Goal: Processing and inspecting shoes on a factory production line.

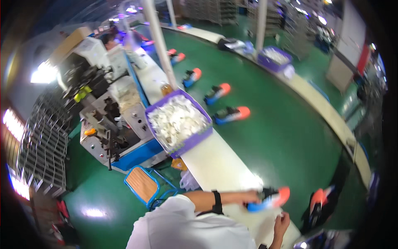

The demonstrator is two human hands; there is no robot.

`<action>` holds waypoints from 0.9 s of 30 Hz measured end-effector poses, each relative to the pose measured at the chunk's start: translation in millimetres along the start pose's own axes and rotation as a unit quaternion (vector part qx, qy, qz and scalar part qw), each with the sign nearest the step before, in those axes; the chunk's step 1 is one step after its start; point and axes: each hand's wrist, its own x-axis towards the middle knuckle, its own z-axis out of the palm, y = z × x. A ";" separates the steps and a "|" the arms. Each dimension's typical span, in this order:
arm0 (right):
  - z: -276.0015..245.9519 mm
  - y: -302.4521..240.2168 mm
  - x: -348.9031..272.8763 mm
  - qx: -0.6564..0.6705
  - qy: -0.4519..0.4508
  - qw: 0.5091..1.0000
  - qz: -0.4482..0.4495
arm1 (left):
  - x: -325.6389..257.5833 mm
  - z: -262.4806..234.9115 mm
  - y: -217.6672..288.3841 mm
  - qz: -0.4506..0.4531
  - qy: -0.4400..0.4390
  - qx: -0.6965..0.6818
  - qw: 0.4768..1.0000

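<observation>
A sports shoe [275,199] with an orange toe, black upper and blue-and-white sole is over the white ledge in front of me. My left hand [250,196], blurred by motion, is closed on its heel end; the arm comes in from the left with a black band on the wrist. Nearer to me, my right hand [282,224] is held just below the shoe, apart from it. Its fingers are curled together, with a small whitish bit at the tips that I cannot make out.
A purple crate [195,143] of white pieces stands on the ledge [224,159]. Similar shoes [232,115] line the green belt or floor beyond; another shoe [318,203] is at right. A machine [124,128] and a blue-framed stool [142,184] stand at left.
</observation>
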 end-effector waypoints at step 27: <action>-146.5 115.7 69.2 -0.263 0.220 0.885 0.313 | -31.1 -18.2 3.2 0.273 0.323 0.566 0.708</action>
